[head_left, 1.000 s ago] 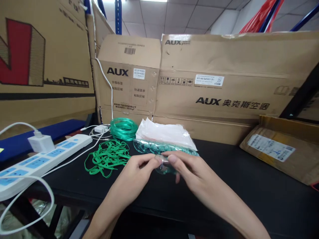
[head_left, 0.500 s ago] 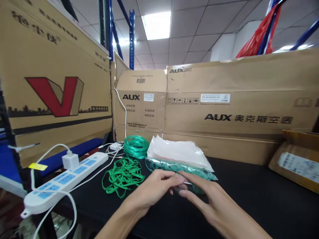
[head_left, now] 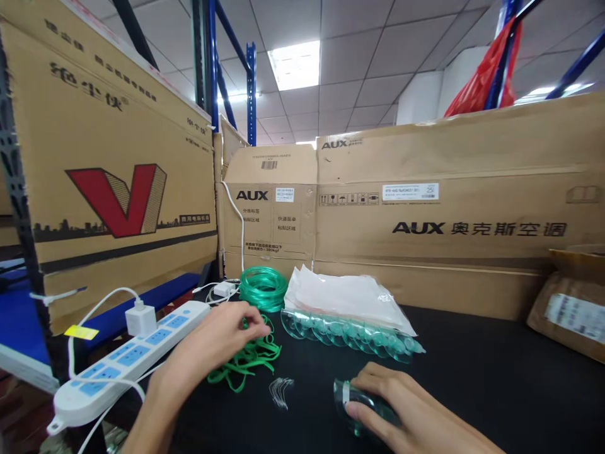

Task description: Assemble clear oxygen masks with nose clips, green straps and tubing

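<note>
My left hand (head_left: pixel 222 337) is over a tangled pile of flat green straps (head_left: pixel 248 359), its fingers bent and slightly apart; green shows in the gap beside the thumb. In my right hand (head_left: pixel 385 403) is a clear greenish plastic piece (head_left: pixel 341 397) with a pale strip across it, held low over the black table. Between the hands lies a small bunch of thin clear curved strands (head_left: pixel 282 392). Behind them, a row of overlapping clear green plastic discs (head_left: pixel 352 334) lies along the front of white sheets in clear plastic (head_left: pixel 347 293).
A coil of green tubing (head_left: pixel 263 289) sits behind the straps. At left is a white power strip (head_left: pixel 127 353) with a plugged-in charger (head_left: pixel 140 321) and loose cables. Cardboard panels (head_left: pixel 425 252) wall the black table (head_left: pixel 472 366); a brown parcel (head_left: pixel 567 315) stands at right.
My hands were together at the discs and have parted. The left moved left over the straps; the right came down and nearer with the plastic piece. Clear strands now show on the table.
</note>
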Demonstrator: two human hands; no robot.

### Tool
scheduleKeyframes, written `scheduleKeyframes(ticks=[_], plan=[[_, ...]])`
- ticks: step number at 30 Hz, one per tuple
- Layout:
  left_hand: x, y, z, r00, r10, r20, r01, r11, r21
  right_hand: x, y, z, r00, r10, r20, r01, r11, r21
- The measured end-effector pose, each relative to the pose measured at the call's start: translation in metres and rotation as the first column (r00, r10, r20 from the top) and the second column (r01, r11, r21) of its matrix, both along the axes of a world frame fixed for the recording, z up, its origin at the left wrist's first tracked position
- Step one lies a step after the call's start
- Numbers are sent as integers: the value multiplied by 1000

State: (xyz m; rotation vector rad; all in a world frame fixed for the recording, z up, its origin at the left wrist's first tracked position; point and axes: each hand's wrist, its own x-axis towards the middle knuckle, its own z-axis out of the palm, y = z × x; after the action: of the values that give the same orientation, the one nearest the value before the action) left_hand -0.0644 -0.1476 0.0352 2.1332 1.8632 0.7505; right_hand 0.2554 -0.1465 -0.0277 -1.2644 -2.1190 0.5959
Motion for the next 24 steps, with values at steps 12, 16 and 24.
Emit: scheduleKeyframes(ticks=[12,16,24], plan=[[-40,13,-8,980,147,-135,-143,989,41,5,-2,6,997,49,55,-46,997,-57],[-36,5,6,939,334,-84,-288,895,341,5,-3,9,996,46,71,-40,996,-79],[-2,-5,13,901,282,329,-423,739,525,6,-8,19,975,64,213,-25,983,-182]])
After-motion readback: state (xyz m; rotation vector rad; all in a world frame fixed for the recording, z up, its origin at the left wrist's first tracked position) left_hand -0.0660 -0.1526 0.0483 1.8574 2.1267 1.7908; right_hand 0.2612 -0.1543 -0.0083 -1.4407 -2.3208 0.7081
